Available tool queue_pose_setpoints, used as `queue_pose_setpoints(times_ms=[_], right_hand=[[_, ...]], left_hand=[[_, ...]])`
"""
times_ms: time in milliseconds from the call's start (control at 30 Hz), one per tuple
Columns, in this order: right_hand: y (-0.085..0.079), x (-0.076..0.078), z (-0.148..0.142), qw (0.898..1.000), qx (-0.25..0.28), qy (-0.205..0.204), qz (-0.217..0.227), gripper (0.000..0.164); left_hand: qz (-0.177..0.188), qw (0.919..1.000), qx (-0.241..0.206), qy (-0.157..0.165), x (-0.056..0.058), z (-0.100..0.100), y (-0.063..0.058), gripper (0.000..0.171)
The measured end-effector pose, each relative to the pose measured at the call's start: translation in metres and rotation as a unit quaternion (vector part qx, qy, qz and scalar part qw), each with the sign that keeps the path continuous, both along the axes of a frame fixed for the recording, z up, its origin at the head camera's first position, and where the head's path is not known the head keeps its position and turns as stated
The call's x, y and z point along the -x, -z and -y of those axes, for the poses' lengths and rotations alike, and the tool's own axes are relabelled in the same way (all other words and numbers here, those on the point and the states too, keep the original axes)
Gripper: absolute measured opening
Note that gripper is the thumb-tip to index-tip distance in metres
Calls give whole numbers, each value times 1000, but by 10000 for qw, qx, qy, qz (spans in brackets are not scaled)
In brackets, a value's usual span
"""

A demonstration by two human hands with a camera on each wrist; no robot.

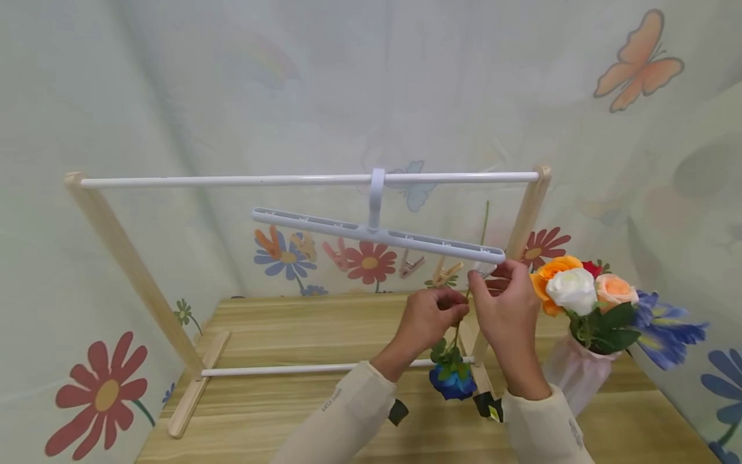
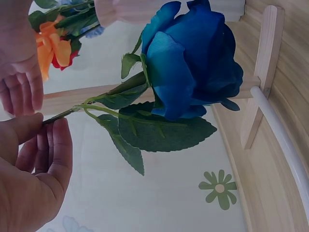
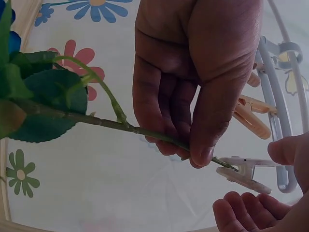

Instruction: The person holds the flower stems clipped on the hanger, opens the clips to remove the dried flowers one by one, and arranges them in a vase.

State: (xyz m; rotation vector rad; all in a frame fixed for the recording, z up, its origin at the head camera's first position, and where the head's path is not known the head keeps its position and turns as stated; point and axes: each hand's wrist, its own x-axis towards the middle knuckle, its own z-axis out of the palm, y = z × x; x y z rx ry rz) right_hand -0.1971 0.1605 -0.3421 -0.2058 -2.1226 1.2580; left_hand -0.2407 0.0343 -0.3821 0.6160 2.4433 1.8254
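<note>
A blue rose [image 1: 452, 381] hangs head down, its leafy stem [image 3: 159, 135] pinched between the thumb and fingers of my left hand [image 1: 429, 322]. Just above the pinch, the stem's end enters the jaws of a white clip [image 3: 248, 181] below the end of a pale hanger [image 1: 377, 237]. My right hand [image 1: 510, 309] is beside that clip. In the right wrist view its thumb [image 3: 285, 150] lies near the clip's handles, and its fingers are spread below, apart from the clip. Whether the thumb touches the clip is hard to tell.
The hanger hooks over the top bar of a wooden rack [image 1: 136, 277], tilted down to the right. Several other clips, such as an orange one [image 1: 268, 242], hang along it. A pink vase [image 1: 580, 374] of flowers stands at right on the wooden table [image 1: 278, 412].
</note>
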Motion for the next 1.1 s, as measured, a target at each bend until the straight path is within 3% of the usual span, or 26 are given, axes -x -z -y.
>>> queue_pose_setpoints(times_ms=[733, 1100], right_hand=[[-1, 13, 3, 9972, -279, 598, -363, 40], [1, 14, 3, 9964, -305, 613, -498, 37]], left_hand=[[-86, 9998, 164, -43, 0, 0, 0, 11], [-151, 9987, 478, -107, 1, 4, 2, 12]])
